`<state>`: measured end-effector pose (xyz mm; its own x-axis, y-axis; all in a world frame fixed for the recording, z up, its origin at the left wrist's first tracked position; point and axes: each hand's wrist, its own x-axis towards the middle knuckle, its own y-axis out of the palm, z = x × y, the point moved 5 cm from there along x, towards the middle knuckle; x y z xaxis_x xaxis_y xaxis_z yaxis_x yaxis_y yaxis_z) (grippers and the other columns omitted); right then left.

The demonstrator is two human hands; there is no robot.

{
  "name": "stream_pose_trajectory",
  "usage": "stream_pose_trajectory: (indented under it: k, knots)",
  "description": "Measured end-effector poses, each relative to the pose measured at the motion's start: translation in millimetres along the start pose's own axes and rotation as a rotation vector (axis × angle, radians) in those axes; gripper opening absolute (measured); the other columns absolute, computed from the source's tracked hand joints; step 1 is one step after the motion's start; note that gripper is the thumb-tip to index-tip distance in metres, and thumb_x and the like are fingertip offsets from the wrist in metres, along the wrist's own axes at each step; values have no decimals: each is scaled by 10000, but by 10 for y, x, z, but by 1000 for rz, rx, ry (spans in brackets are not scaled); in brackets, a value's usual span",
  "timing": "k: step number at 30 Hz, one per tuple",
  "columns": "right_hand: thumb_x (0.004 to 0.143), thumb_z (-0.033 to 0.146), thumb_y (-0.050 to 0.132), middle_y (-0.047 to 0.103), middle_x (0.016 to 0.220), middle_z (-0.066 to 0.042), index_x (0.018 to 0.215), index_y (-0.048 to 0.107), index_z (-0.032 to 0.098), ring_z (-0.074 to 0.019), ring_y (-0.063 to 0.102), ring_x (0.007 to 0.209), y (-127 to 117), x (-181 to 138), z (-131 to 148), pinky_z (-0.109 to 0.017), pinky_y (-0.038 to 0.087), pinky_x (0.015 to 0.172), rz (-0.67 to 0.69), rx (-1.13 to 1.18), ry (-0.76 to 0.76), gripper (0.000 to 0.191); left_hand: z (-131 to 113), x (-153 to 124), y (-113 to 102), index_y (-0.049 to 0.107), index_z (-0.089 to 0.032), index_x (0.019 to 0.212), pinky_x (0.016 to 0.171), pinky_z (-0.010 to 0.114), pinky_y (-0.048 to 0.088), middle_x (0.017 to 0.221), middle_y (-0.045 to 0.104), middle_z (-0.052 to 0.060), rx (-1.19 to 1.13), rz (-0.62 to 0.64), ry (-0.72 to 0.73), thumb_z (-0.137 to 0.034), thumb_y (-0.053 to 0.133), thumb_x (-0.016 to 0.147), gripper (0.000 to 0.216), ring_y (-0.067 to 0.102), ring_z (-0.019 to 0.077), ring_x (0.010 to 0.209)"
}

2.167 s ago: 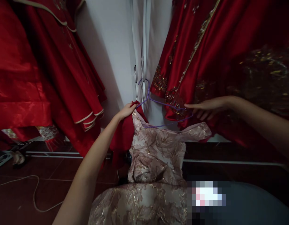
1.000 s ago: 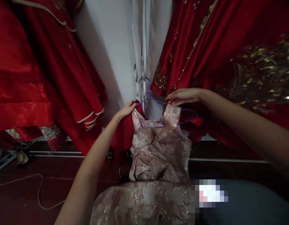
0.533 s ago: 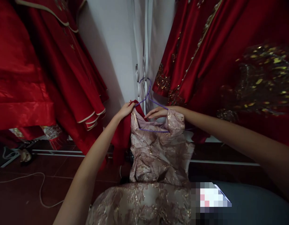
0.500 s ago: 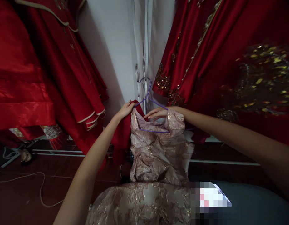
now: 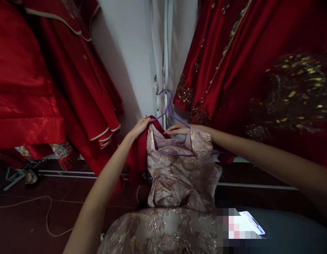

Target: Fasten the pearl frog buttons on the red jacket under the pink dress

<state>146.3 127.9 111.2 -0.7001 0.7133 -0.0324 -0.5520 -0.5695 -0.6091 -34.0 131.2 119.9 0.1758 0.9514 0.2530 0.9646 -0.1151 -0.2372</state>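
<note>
A pink brocade dress (image 5: 179, 176) with gold patterning hangs on a purple hanger (image 5: 168, 106), its skirt spreading toward me. The hanger's hook is at a white metal upright. My left hand (image 5: 141, 127) is closed on the dress's left shoulder beside the hanger's arm, with red fabric just behind it. My right hand (image 5: 178, 129) reaches in behind the right shoulder, under the hanger's arm. Its fingers are stretched out to the left above the open neckline, with nothing seen in them. The hanger's lower bar crosses the front of the neckline.
Red garments (image 5: 81, 77) hang on the left, and a red embellished gown (image 5: 219, 53) hangs on the right. A lit phone (image 5: 249, 222), partly blurred out, is at lower right. A pale cable (image 5: 48, 215) and shoes (image 5: 31, 177) lie on the dark floor.
The dress's right shoulder sits slightly farther right and the neckline looks a little wider. Both hands keep nearly the same places. The view has shifted slightly, and more of the phone shows.
</note>
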Motion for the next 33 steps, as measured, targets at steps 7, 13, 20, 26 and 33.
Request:
stream_pose_trajectory:
  k: [7, 13, 20, 26, 33]
  knots:
    - [663, 379, 651, 647, 986, -7, 848, 698, 250, -193, 536, 1058, 15, -116, 143, -329, 385, 969, 5, -71, -150, 230, -25, -18, -27, 640, -118, 735, 750, 264, 413, 682, 644, 21, 24, 8, 3, -436, 484, 717, 354, 571, 175, 738]
    - [504, 372, 767, 635, 1022, -22, 841, 692, 242, -209, 496, 1117, 46, -173, 184, -301, 326, 1004, 95, -71, -198, 369, 1, -3, -44, 626, -128, 696, 747, 257, 396, 677, 633, 10, 32, -2, 21, -439, 489, 717, 340, 552, 164, 729]
    - [589, 392, 668, 602, 972, -22, 858, 601, 228, -199, 532, 996, 70, 87, -125, -323, 396, 922, -121, -106, -55, 322, 19, 53, -65, 614, -134, 642, 724, 246, 392, 622, 597, -2, 97, -39, 80, -396, 451, 748, 326, 533, 150, 700]
    - [589, 270, 639, 624, 811, 9, 879, 558, 232, -182, 566, 803, -395, -34, -285, -255, 443, 710, -522, -358, 126, 304, 153, 92, -5, 450, -172, 496, 578, 231, 339, 490, 409, -29, 276, -320, 141, -419, 421, 783, 380, 441, 115, 551]
    - [650, 185, 549, 625, 862, -42, 848, 581, 213, -158, 550, 735, -965, -530, -439, -234, 362, 621, -727, -743, 465, 202, 180, 182, 49, 343, -194, 472, 523, 231, 294, 461, 305, -35, 274, -291, 149, -402, 405, 791, 387, 367, 106, 506]
